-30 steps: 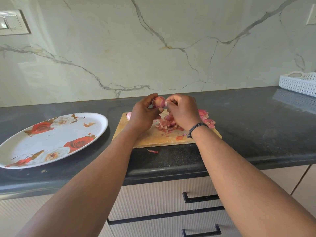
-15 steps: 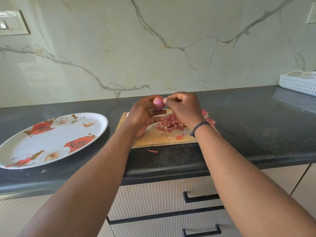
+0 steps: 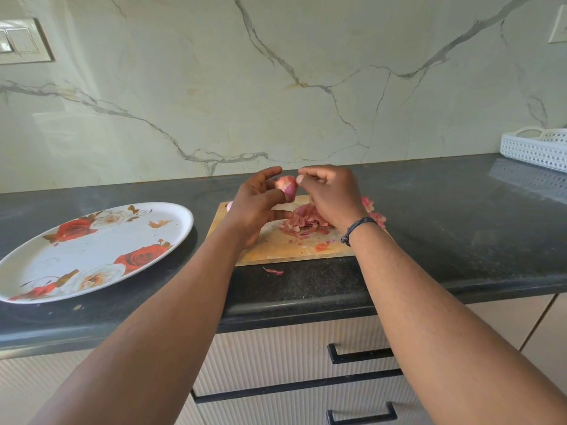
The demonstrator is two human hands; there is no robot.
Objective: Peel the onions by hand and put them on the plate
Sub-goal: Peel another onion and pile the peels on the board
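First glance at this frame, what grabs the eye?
Both hands meet at centre above the cutting board: the left hand holds a small pink onion while the right hand picks at it. Peels lie heaped on the board, and a rose-patterned plate sits to the left.

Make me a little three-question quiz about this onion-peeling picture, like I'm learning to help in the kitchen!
1. True or false: peeled onions already lie on the flowered plate.
2. Which hand holds the onion? A) left hand B) right hand
3. Fill in: the pile of onion skins lies on the wooden ____.

Key:
1. False, the plate holds no onions.
2. A; the right hand pinches at its skin.
3. Cutting board.
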